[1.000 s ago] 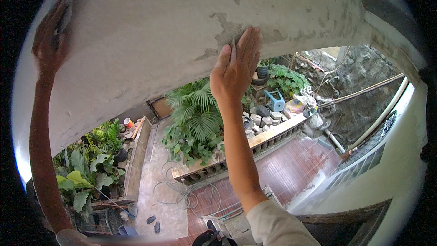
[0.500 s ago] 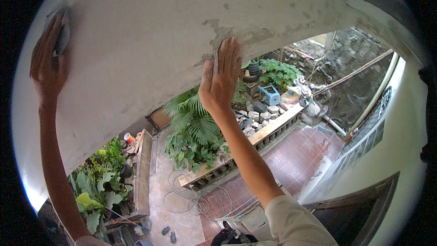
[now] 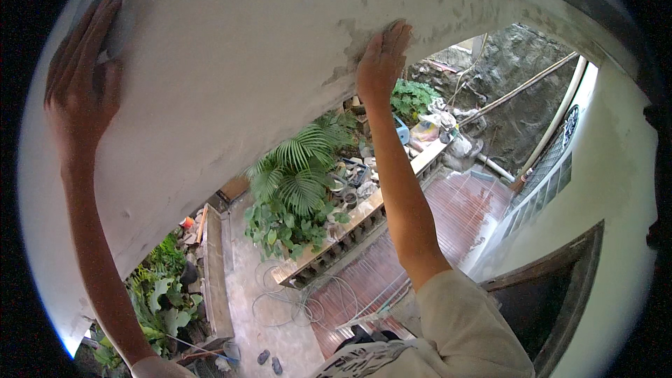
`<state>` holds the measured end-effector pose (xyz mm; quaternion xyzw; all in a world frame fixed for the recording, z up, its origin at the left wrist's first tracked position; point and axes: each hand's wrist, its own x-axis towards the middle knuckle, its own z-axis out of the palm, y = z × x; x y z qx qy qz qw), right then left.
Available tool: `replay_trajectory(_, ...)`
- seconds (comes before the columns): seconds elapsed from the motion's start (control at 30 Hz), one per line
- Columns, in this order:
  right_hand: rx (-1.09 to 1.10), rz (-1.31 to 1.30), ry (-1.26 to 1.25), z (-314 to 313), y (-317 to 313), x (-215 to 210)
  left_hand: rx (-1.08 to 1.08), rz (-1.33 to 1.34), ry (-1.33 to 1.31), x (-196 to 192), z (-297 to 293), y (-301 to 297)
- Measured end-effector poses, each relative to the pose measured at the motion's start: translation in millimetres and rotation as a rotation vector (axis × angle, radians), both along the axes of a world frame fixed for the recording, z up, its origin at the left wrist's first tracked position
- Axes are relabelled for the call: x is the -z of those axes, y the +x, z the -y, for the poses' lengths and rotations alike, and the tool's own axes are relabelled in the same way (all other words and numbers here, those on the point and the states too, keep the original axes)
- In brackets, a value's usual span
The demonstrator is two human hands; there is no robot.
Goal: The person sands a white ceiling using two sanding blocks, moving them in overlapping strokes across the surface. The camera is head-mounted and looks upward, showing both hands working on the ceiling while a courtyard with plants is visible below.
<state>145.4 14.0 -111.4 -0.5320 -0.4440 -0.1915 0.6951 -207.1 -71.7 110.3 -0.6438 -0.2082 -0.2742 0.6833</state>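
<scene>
A broad, curved, off-white plastered concrete wall (image 3: 266, 84) is filling the upper view, its surface chipped and grey near the lower edge. The right hand (image 3: 381, 63) is being pressed flat against that chipped patch (image 3: 350, 52) — fingers stretched out, gripping nothing. The left hand (image 3: 80, 87) is being laid on the wall far to the left, fingers spread over a small grey pad (image 3: 119, 24) — whether it is being gripped cannot be told. A green palm plant (image 3: 301, 168) is being seen below.

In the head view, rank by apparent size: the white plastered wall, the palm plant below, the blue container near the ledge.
1. White plastered wall, filling most of the upper picture.
2. Palm plant.
3. Blue container, smallest, though it lies far from the camera, so its true size is unsure.
</scene>
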Motion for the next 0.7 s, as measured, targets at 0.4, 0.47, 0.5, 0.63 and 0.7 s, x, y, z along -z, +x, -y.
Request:
replay_trajectory(0.4, -0.069, 0.06, -0.034, 12, 7, 9, 0.398, 0.206, -0.132, 21, -13, 44)
replay_trajectory(0.47, -0.162, 0.141, -0.031, 13, 0, 21, 0.483, 0.37, -0.187, 25, -10, 50)
replay_trajectory(0.5, -0.141, 0.265, -0.055, 14, -3, 29, 0.455, 0.393, -0.187, 26, -10, 54)
replay_trajectory(0.63, -0.14, 0.288, -0.064, 7, -10, 50, 0.163, 0.225, -0.088, 37, 7, 49)
replay_trajectory(0.7, -0.152, 0.036, 0.052, 10, -14, 50, 0.172, 0.229, -0.094, 41, 11, 48)
